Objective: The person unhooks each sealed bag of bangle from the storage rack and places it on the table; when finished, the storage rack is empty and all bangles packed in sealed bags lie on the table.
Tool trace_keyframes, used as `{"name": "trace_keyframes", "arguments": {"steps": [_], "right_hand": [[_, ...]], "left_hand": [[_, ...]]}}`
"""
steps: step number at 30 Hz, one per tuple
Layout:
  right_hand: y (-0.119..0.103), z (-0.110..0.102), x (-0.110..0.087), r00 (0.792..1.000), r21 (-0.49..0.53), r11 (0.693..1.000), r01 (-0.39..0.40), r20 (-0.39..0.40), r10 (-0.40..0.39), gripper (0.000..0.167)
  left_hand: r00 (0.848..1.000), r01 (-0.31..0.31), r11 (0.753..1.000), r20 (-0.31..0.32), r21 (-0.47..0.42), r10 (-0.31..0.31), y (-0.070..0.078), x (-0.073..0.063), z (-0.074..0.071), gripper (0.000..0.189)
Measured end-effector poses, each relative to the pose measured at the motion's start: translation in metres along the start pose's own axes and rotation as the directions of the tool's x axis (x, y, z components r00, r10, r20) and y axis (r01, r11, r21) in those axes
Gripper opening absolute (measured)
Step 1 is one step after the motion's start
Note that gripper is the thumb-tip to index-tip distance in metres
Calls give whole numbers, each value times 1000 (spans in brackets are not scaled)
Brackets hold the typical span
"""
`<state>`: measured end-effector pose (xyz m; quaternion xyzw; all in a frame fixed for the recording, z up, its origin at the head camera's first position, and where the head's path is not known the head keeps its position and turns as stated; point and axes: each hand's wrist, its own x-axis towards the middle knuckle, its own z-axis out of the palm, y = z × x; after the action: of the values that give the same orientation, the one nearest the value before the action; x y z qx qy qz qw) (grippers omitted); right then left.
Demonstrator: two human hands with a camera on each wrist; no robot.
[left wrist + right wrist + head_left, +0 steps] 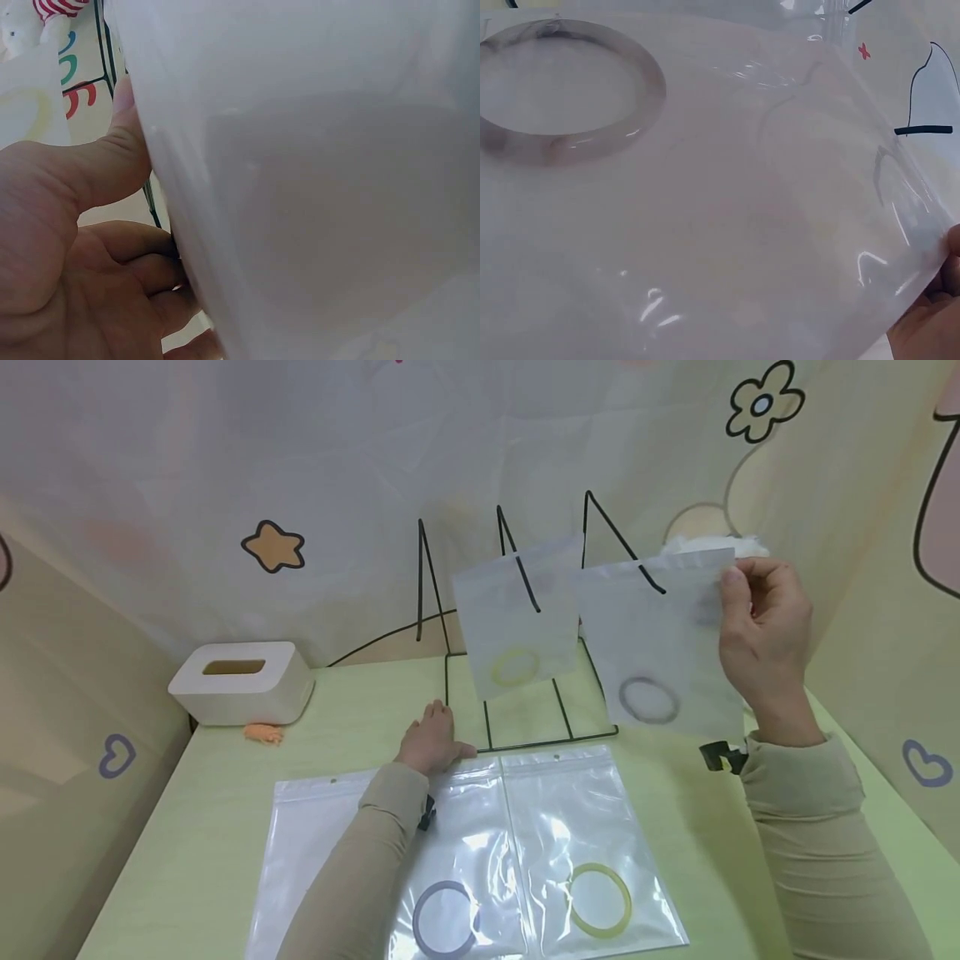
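Note:
With thumb and fingers my right hand (768, 631) pinches the upper right corner of a clear plastic zip bag (637, 627). A grey ring-shaped bangle (648, 700) lies inside it, and the right hook of the black wire rack (572, 739) passes through its top. On the middle hook hangs another zip bag (487, 618) with a pale yellow bangle (515, 667). My left hand (431, 739) rests at the front left corner of the rack's base, fingers extended and thumb along the front wire. Plastic (322, 195) covers much of the left wrist view.
Clear zip bags lie on the table in front of the rack, one with a purple-grey bangle (446, 920), one with a yellow bangle (624, 910). A white tissue box (240, 685) and a small orange thing (264, 733) are at the back left. The rack's left hook (419, 577) holds nothing.

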<state>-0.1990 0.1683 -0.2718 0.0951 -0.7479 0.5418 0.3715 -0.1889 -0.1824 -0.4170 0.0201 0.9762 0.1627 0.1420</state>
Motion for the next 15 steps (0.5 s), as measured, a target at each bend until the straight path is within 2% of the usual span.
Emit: {"name": "trace_keyframes", "arguments": {"steps": [15], "right_hand": [[-6, -12, -7, 1000, 19, 1000, 5, -1, -5, 7]], "left_hand": [[1000, -4, 1000, 9, -7, 4, 1, 1, -1, 90]]}}
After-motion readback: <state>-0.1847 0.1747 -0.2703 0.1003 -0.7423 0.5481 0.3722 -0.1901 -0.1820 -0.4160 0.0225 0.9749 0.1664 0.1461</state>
